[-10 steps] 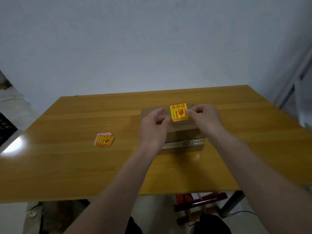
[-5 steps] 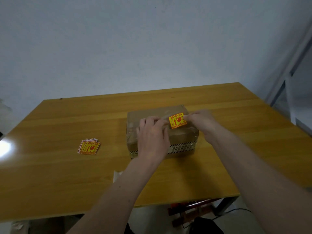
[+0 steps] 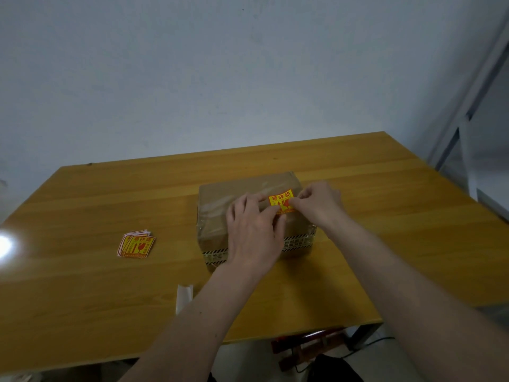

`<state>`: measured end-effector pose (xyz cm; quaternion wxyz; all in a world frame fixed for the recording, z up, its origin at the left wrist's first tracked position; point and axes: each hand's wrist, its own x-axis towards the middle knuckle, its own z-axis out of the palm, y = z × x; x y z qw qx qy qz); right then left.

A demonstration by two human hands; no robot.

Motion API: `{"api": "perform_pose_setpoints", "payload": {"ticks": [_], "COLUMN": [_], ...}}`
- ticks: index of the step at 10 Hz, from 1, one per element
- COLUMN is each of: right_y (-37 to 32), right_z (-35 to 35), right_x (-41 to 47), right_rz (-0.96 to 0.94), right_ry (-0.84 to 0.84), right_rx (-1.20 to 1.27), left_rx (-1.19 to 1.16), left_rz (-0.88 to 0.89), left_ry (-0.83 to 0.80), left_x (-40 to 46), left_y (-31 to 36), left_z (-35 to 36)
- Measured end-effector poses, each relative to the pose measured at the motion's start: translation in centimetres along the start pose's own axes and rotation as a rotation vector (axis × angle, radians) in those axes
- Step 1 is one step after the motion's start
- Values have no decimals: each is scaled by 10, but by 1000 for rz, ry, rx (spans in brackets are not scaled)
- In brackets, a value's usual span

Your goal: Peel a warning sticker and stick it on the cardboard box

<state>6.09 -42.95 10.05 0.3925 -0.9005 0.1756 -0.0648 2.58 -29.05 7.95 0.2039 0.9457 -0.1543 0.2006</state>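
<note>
sticker (image 3: 281, 201) on box (image 3: 220, 199) top, 2 o'clock corner | left hand (image 3: 252, 232) flat, pressing | right hand (image 3: 316, 202) pinching its edge | risk: crease or skew if pinch drags

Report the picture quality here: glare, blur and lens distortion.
Head view: a bright glare spot sits on the table at the left edge; the wide lens bows the table's edges and stretches the forearms; focus is soft, so only the large characters on the warning sticker read, beneath the left hand and right hand; lighting is dim and even.
</note>
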Motion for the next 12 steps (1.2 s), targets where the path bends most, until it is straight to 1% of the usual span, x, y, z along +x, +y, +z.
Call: {"api": "perform_pose_setpoints", "payload": {"ticks": [1, 2, 3, 4, 5, 6, 7, 8, 9, 10, 11, 12], "right_y": [-1, -3, 0, 10, 20, 22, 20, 20, 23, 23, 16, 15], "right_z": [2, 0, -7, -5, 2, 1, -3, -8, -13, -19, -24, -30], "right_x": [-4, -9, -16, -28, -34, -29, -26, -33, -41, -47, -51, -57], "right_rz": [-35, -19, -108, -428, -617, -568, -540, -563, -581, -545, -513, -470], "right_ry": [-1, 89, 215, 234, 85, -51, -106, -111, -61, -45, -59, -18], "right_rx": [-57, -123, -145, -125, -171, -329, -408, -425, -451, -475, -568, -585], "left_rx": [3, -1, -24, -46, -22, 32, 82, 119, 146, 176, 283, 338], "left_rz": [23, 58, 64, 89, 120, 130, 125, 107, 82, 55, 41, 1], "left_ry": [3, 5, 1, -7, -35, -89, -169, -237, -260, -261, -275, -276], "left_x": [-1, -1, 0, 1, 2, 2, 3, 5, 7, 6, 8, 5], "left_y": [-1, -1, -4, -6, -6, -6, -5, -4, -1, 6, 12, 13], "left_z": [1, 2, 1, 2, 2, 0, 0, 0, -2, -8, -16, -25]}}
